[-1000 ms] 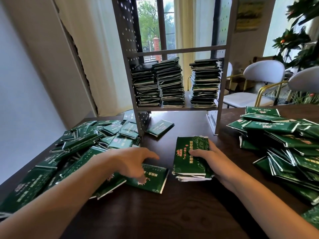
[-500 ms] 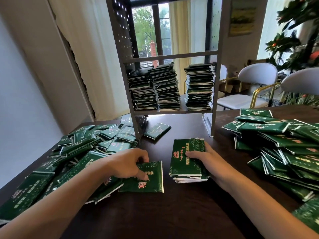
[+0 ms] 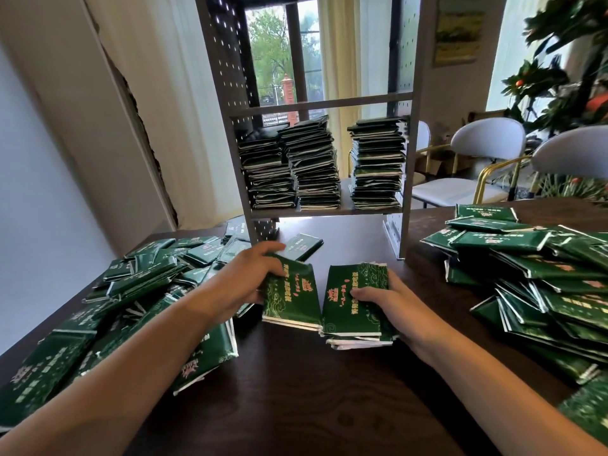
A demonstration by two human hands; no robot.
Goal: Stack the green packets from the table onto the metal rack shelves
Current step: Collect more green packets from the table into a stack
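Note:
My left hand (image 3: 245, 278) grips one green packet (image 3: 291, 299) and holds it lifted, tilted, just left of a small stack of green packets (image 3: 355, 302) on the dark table (image 3: 296, 390). My right hand (image 3: 388, 301) holds that stack from its right side, thumb on the top packet. The grey metal rack (image 3: 411, 153) stands on the table behind the hands. Its lower shelf (image 3: 324, 211) carries three tall stacks of packets (image 3: 316, 166); the upper shelf shows nothing on it.
Loose green packets lie in a heap on the left (image 3: 138, 291) and another heap on the right (image 3: 543, 278). One packet (image 3: 304, 246) lies under the rack. White chairs (image 3: 487, 149) and a plant (image 3: 559, 77) stand beyond the table at the right.
My left hand picked a packet off the table at the edge of the left heap and carried it up and right, next to the stack. My right hand stayed on the stack.

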